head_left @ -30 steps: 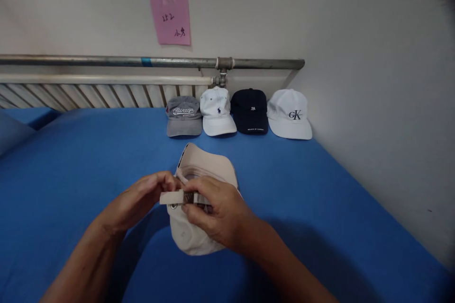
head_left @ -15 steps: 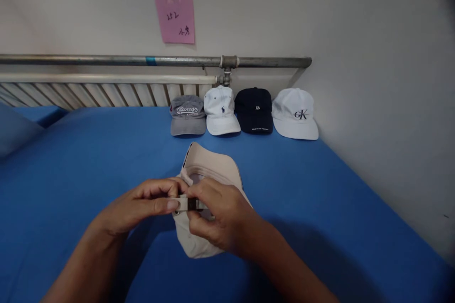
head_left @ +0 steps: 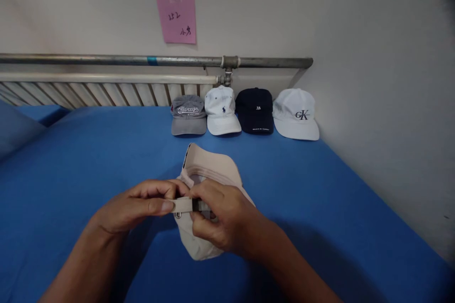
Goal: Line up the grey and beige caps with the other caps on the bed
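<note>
A beige cap [head_left: 216, 163] lies upturned on the blue bed sheet, its brim pointing away from me and its inside partly in view. Between finger and thumb, my left hand [head_left: 145, 206] pinches the left end of the cap's back strap [head_left: 183, 205]. My right hand [head_left: 227, 215] grips the dark buckle [head_left: 195, 204] on that strap, fingers closed on it from above and below. A small metal ring [head_left: 178, 215] shows just under the strap. My right fingers hide part of the buckle and the cap's opening.
Against the wall stand a grey cap [head_left: 188, 116], a white cap [head_left: 222, 111], a black cap [head_left: 254, 111] and a white CK cap [head_left: 296, 114]. Behind them run a radiator [head_left: 117, 92] and a metal pipe [head_left: 113, 60]. A pink note [head_left: 177, 19] is taped above.
My right hand and the buckle have shifted slightly to the right, and a longer stretch of strap shows between my hands. My left thumb has moved a little left.
</note>
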Demonstrator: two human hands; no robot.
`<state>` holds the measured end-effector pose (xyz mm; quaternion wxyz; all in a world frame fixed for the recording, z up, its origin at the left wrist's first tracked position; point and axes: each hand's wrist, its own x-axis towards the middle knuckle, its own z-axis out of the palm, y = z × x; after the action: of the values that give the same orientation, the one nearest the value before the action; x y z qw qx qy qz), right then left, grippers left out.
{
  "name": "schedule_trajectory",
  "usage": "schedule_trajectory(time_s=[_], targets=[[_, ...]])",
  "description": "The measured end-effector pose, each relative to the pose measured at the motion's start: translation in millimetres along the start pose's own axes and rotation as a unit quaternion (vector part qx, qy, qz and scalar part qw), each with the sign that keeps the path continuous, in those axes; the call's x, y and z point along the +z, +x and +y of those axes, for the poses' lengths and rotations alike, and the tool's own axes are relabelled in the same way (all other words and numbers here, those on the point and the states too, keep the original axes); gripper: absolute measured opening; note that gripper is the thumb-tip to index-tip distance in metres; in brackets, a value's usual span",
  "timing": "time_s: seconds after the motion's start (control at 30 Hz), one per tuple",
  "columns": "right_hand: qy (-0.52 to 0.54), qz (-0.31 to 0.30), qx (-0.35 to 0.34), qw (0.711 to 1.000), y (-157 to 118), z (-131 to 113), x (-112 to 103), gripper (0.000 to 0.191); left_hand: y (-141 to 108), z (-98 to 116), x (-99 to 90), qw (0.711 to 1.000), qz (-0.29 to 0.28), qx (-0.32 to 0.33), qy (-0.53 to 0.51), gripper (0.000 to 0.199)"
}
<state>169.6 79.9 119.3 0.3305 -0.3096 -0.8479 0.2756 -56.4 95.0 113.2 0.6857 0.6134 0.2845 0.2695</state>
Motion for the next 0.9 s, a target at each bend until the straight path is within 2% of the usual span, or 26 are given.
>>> schedule_trajectory(time_s=[0.1,0.33,0.4,0.47,0.53,0.6,0.67,0.73,0.8,0.9], targets=[[-0.001,-0.006,0.008,1.0,-0.3,0.5,-1.0,0.02,-0.4,1.4,1.0,1.0,0.014,-0.017,0.004,0.028],[0.028,-0.024,0.042,0.998,-0.8,-2.4,-5.1,0.018,0.5,2.5,0.7,0.999,0.006,-0.034,0.003,0.031],[0.041,-0.008,0.067,0.997,-2.1,0.0,-5.2,0.015,-0.4,1.4,-0.8,1.0,0.011,-0.028,-0.007,0.028],[0.075,0.029,0.103,0.991,-3.7,4.2,-4.0,0.013,-1.2,0.4,-1.6,1.0,0.01,0.008,-0.024,0.023],[0.129,0.069,0.14,0.979,-4.6,8.7,-1.6,0.012,-0.8,-0.3,-0.9,0.998,0.019,0.048,-0.028,0.031],[0.184,0.093,0.162,0.965,-4.3,11.6,1.3,0.011,0.9,-0.2,1.6,0.997,0.049,0.05,0.011,0.045],[0.236,0.101,0.172,0.951,-2.9,11.7,3.6,0.012,3.3,1.1,4.9,0.991,0.09,0.031,0.09,0.05],[0.284,0.102,0.175,0.937,-1.4,9.3,4.4,0.013,5.4,4.3,8.1,0.976,0.111,0.02,0.186,0.04],[0.316,0.099,0.177,0.927,-0.5,5.5,3.2,0.014,6.5,9.1,11.1,0.96,0.109,0.026,0.255,0.022],[0.294,0.082,0.178,0.935,-0.1,0.4,-1.4,0.014,4.9,17.2,15.1,0.955,0.085,0.056,0.28,0.008]])
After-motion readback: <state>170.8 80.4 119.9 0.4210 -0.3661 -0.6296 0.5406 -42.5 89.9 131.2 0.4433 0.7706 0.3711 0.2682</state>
